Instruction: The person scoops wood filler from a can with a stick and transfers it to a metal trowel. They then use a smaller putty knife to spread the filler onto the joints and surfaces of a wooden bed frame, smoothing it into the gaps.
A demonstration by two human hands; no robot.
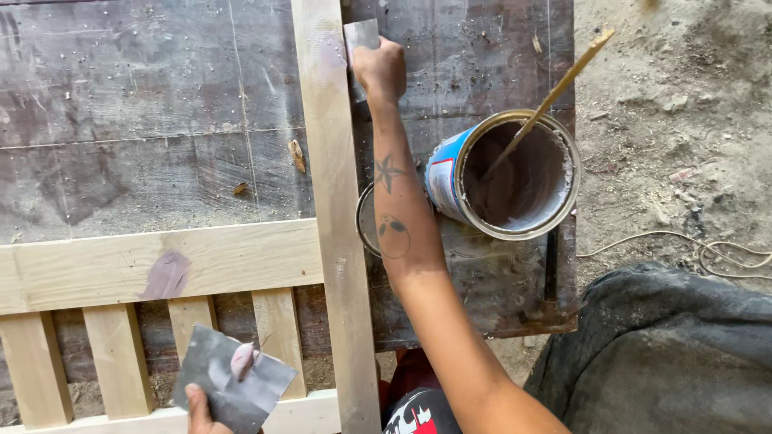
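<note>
Rough outdoor carpentry worksite, scuffed dark plywood board [145, 104] as a bench under the fingers, bare slatted timber frame [161, 265] beside them, open filler tin [515, 173], dirt ground [667, 120] beyond, loose cord [708, 249].

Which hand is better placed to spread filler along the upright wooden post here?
Right. The right hand already presses the scraper blade against the upright wooden post. The left hand only holds the grey board carrying filler, lower down.
</note>
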